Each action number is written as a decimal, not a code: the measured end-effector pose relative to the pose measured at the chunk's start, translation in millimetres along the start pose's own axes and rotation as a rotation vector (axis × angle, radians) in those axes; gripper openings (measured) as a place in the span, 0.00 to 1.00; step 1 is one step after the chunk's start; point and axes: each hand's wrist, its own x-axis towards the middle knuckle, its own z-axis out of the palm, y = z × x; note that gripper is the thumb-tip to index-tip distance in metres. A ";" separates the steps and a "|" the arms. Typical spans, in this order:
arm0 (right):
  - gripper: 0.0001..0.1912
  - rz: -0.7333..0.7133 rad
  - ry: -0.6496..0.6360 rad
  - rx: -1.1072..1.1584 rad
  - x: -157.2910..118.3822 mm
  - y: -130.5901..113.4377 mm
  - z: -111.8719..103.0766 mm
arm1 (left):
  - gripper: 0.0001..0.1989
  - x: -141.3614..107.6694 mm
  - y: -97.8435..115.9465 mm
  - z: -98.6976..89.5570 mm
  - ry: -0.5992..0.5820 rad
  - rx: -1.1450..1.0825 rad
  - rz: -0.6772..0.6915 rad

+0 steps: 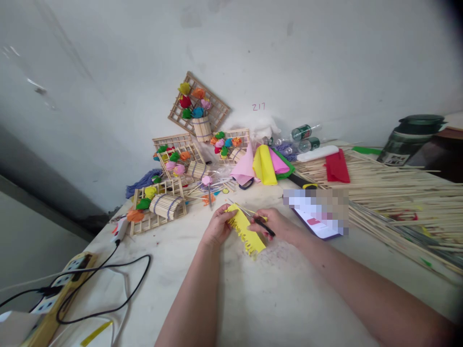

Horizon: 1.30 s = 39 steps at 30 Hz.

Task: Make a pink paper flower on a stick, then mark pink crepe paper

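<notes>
Pinched in my left hand [220,224] is the upper end of a strip of yellow crepe paper [249,233]. Its left edge is cut into a ragged fringe; the right edge looks straight. My right hand [269,223] grips a pair of scissors [261,222] with black handles, fingers closed round them. The blades point up and left, close over the top end of the strip. Whether the blades touch the paper I cannot tell. A thin yellow sliver shows beside my right fingers. Both hands are just above the white tabletop [249,294].
Stick frames with paper flowers [198,112] lean at the back and left. Rolled coloured paper [265,165] lies behind my hands, a phone [318,217] to the right. Thin wooden sticks [383,193] cover the far right. A power strip [65,284] with a looping cable sits front left.
</notes>
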 end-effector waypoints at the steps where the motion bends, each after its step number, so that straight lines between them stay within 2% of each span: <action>1: 0.13 -0.001 -0.012 -0.005 -1.1 -1.3 -0.3 | 0.11 -0.1 -0.1 0.2 0.001 0.008 -0.003; 7: 0.13 -0.026 -0.043 -0.015 -2.4 -3.3 -1.6 | 0.11 -1.6 -0.9 2.3 -0.060 0.050 -0.036; 11: 0.13 -0.044 0.028 -0.001 3.7 4.0 0.2 | 0.10 -1.8 -1.2 2.6 -0.088 0.046 -0.018; 14: 0.14 -0.064 0.087 -0.023 6.0 7.5 -0.5 | 0.10 -0.7 -0.1 0.5 -0.056 0.011 -0.012; 16: 0.15 -0.081 0.149 -0.143 4.6 6.8 -3.3 | 0.09 0.5 1.6 -2.1 -0.001 -0.050 0.024; 19: 0.16 -0.137 0.303 -0.486 -1.0 0.2 -8.1 | 0.09 2.1 4.8 -5.6 0.143 -0.162 0.086; 21: 0.16 -0.132 0.351 -0.717 -5.2 -7.1 -9.2 | 0.09 2.9 6.2 -6.5 0.227 -0.210 0.088; 25: 0.12 -0.098 0.309 -1.023 -10.8 -21.2 -4.6 | 0.09 5.0 5.5 -6.3 0.262 -0.235 0.080; 30: 0.15 -0.075 0.262 -1.189 -12.2 -29.1 -0.4 | 0.09 8.9 2.3 -9.5 0.234 -0.221 0.102; 35: 0.22 -0.017 0.160 -1.123 -6.4 -25.1 -12.8 | 0.08 11.8 1.8 -13.5 0.270 -0.291 0.105; 39: 0.22 -0.062 0.064 -1.004 3.0 -14.3 -25.5 | 0.06 11.8 4.4 -14.8 0.316 -0.375 0.090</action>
